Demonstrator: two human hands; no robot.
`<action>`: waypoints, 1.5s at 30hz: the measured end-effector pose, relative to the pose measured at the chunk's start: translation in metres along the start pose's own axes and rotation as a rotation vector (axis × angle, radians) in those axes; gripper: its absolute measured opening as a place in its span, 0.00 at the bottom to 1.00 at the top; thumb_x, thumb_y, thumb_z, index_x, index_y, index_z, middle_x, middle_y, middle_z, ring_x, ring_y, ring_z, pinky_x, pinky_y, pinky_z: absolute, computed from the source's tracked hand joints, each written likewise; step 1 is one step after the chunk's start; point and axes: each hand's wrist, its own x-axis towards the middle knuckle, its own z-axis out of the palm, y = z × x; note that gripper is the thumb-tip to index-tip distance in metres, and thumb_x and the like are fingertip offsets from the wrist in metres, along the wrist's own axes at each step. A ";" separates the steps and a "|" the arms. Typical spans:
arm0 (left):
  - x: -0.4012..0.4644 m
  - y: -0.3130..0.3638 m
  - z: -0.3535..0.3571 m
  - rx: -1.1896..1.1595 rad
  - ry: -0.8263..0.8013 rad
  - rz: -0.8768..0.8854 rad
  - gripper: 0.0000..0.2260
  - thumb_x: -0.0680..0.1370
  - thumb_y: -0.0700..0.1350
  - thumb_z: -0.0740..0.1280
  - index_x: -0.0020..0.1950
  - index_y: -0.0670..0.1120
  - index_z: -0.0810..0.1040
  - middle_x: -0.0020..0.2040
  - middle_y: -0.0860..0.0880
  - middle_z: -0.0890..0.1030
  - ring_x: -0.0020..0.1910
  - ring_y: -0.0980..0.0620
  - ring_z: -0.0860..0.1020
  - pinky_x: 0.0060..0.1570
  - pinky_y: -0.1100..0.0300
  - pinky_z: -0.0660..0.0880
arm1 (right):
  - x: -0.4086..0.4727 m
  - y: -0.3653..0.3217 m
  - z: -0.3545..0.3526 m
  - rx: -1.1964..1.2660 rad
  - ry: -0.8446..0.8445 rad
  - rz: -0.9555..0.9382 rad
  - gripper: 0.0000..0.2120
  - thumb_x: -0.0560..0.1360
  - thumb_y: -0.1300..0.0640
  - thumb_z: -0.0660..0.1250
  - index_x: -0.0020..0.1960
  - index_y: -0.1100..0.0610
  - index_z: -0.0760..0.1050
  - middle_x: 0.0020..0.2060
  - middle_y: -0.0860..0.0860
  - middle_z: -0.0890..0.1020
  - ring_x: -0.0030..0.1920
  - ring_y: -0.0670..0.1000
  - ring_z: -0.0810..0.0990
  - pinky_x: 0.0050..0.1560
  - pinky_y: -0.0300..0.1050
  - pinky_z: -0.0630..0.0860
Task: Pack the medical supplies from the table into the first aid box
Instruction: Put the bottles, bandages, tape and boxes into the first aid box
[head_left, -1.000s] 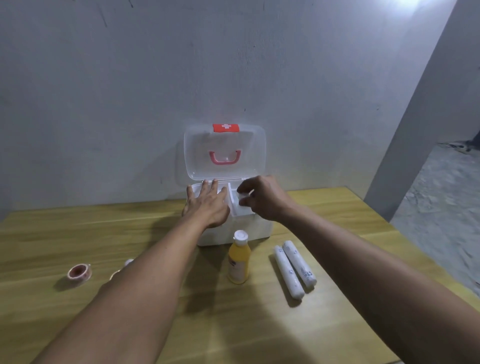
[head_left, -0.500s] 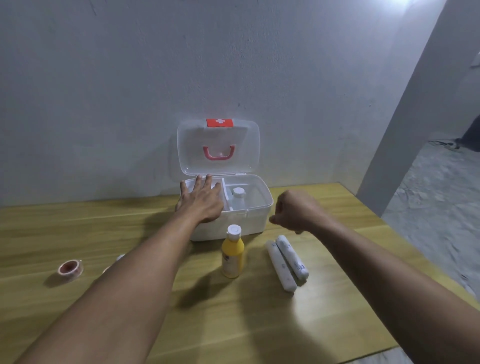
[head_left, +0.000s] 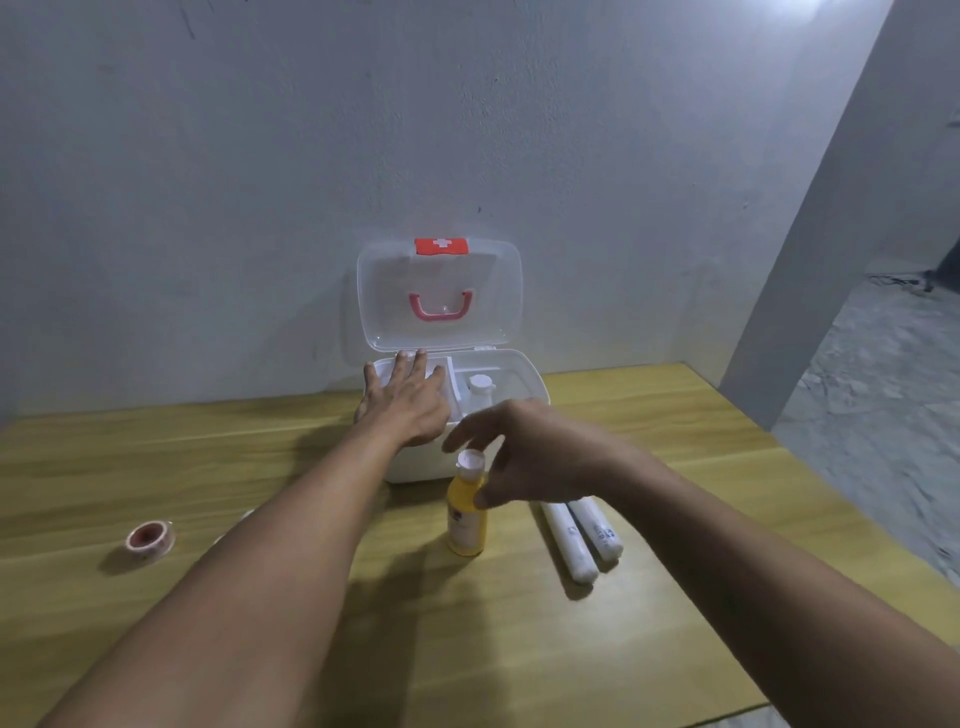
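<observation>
The first aid box (head_left: 467, 457) stood at the back of the wooden worktop (head_left: 519, 649) against the wall, its clear lid (head_left: 439, 293) propped upright and showing a red cross label and pink handle. Inside, a white-capped bottle (head_left: 480, 387) sat upright in the right-hand compartment, so at least one supply was already packed. The left hand (head_left: 408, 402) lay flat with fingers spread over the left side of the box, gripping nothing and apparently steadying it. The right hand (head_left: 524, 457) hovered at the yellow bottle (head_left: 467, 512), which stood upright on the worktop just in front of the box; its fingers were spread above the white cap and the thumb came in near the bottle's shoulder, the hand loose and not closed on anything. Whether the thumb touched the bottle could not be told. The step in hand seemed to be the reach for this yellow bottle. The next move likely called for closing fingers and thumb around its neck or body without tipping it, then lifting it over the front wall into a free space. Two white rolls (head_left: 579, 538) lay side by side, touching, just right of the bottle, and a roll of tape (head_left: 149, 540) sat well apart to the left, both not yet packed.
</observation>
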 end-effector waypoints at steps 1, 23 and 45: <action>0.000 0.000 0.000 0.003 0.000 0.000 0.24 0.82 0.49 0.48 0.78 0.50 0.49 0.80 0.46 0.43 0.78 0.44 0.41 0.73 0.36 0.38 | 0.002 -0.001 0.004 -0.044 0.025 -0.013 0.19 0.69 0.58 0.76 0.59 0.49 0.79 0.56 0.48 0.82 0.42 0.43 0.78 0.44 0.40 0.74; -0.003 0.000 -0.004 -0.038 -0.015 0.003 0.26 0.79 0.44 0.46 0.78 0.50 0.48 0.80 0.46 0.42 0.78 0.46 0.40 0.73 0.37 0.37 | 0.087 0.060 -0.036 -0.252 0.408 0.177 0.09 0.73 0.57 0.71 0.54 0.54 0.82 0.50 0.57 0.84 0.47 0.56 0.81 0.47 0.47 0.78; -0.005 0.001 -0.006 -0.009 -0.016 0.003 0.25 0.80 0.45 0.45 0.78 0.49 0.48 0.80 0.46 0.43 0.78 0.45 0.41 0.73 0.36 0.39 | 0.014 0.062 0.028 -0.362 0.012 0.507 0.13 0.67 0.54 0.74 0.50 0.56 0.79 0.42 0.53 0.80 0.38 0.55 0.78 0.37 0.46 0.78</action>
